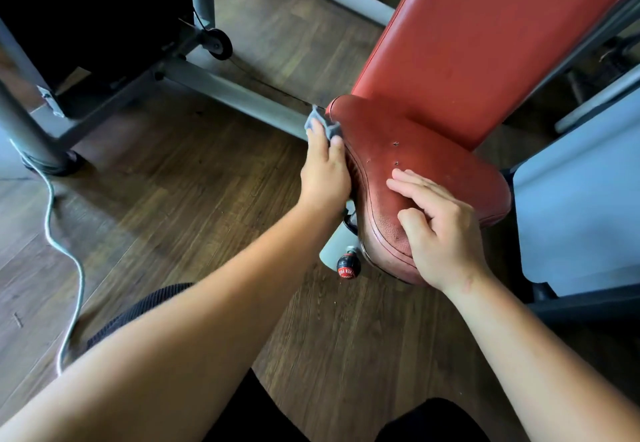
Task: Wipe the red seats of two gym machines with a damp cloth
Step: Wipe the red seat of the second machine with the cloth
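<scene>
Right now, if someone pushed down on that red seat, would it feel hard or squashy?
Probably slightly squashy: the red seat looks padded, with rounded stitched edges. Its worn, shiny cover may feel slick where the cloth in the left hand wipes. The right hand resting on it barely dents it.

Both forearms are bare, no sleeves, watch or rings seen on left hand (323,168) or right hand (440,230). Dark ribbed fabric (138,310) is seen near left, plain black garment (429,421) along the near edge.
</scene>
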`<state>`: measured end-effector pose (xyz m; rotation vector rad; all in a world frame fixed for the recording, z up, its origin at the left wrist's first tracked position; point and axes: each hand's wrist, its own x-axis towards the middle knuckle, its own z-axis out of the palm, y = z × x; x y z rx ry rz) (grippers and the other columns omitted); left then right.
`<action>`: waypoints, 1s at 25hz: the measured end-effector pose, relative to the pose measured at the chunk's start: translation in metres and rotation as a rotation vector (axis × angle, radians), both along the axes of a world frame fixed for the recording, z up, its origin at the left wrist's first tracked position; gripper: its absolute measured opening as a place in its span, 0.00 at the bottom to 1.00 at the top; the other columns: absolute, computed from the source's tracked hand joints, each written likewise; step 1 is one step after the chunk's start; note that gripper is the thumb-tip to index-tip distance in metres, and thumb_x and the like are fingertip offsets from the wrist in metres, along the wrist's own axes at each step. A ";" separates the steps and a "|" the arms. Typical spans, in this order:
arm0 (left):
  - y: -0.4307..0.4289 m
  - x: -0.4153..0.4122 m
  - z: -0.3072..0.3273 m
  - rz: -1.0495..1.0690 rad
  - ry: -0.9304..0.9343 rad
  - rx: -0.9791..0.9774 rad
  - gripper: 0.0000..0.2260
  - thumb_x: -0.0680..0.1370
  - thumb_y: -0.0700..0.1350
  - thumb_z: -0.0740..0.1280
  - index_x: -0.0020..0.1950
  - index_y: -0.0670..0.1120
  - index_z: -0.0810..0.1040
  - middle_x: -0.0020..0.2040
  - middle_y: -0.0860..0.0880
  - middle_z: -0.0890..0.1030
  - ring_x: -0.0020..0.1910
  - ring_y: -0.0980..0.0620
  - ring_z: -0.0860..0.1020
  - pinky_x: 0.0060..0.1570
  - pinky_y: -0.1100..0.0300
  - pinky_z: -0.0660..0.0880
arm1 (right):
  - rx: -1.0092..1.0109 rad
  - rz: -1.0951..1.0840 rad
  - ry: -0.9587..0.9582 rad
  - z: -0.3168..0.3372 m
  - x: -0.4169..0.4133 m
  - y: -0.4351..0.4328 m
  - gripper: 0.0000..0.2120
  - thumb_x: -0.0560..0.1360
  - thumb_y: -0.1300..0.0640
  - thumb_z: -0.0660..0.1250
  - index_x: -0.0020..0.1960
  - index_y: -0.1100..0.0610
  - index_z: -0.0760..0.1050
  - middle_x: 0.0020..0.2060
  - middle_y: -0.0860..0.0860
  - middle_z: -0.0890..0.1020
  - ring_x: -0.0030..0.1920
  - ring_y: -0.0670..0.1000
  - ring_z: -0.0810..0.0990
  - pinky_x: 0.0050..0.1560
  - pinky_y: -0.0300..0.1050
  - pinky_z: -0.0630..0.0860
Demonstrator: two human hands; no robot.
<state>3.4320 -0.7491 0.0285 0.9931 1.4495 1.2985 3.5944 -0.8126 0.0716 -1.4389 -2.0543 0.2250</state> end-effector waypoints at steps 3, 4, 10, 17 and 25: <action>-0.054 0.019 0.008 -0.093 -0.001 0.073 0.26 0.88 0.49 0.54 0.85 0.53 0.49 0.85 0.53 0.49 0.82 0.57 0.50 0.69 0.75 0.50 | -0.009 0.011 -0.007 0.000 0.000 0.001 0.20 0.73 0.64 0.62 0.63 0.57 0.82 0.66 0.51 0.81 0.70 0.47 0.76 0.74 0.45 0.68; -0.051 0.018 0.004 -0.097 0.033 0.089 0.26 0.88 0.49 0.54 0.85 0.53 0.49 0.85 0.53 0.48 0.81 0.58 0.52 0.69 0.73 0.53 | -0.013 0.019 -0.016 0.000 0.001 0.001 0.19 0.74 0.62 0.63 0.63 0.57 0.82 0.66 0.51 0.81 0.70 0.47 0.76 0.75 0.45 0.68; -0.002 -0.001 0.003 -0.045 0.071 0.010 0.27 0.87 0.49 0.54 0.85 0.54 0.51 0.84 0.50 0.58 0.81 0.48 0.62 0.71 0.66 0.59 | -0.101 0.130 -0.083 0.003 0.005 0.004 0.19 0.80 0.56 0.62 0.69 0.56 0.78 0.71 0.50 0.77 0.75 0.47 0.70 0.78 0.47 0.64; 0.027 -0.028 -0.005 -0.061 0.007 -0.023 0.29 0.80 0.56 0.56 0.83 0.59 0.59 0.80 0.49 0.69 0.76 0.47 0.70 0.79 0.54 0.61 | -0.086 0.230 -0.159 0.004 0.005 0.006 0.19 0.81 0.58 0.60 0.70 0.58 0.77 0.72 0.53 0.76 0.76 0.50 0.69 0.77 0.54 0.65; -0.034 0.007 -0.022 -0.140 -0.094 0.080 0.30 0.80 0.59 0.55 0.83 0.60 0.56 0.84 0.54 0.59 0.80 0.52 0.63 0.79 0.49 0.61 | -0.086 0.255 -0.174 0.003 0.005 0.009 0.19 0.81 0.59 0.59 0.71 0.58 0.76 0.72 0.53 0.75 0.76 0.50 0.69 0.77 0.56 0.64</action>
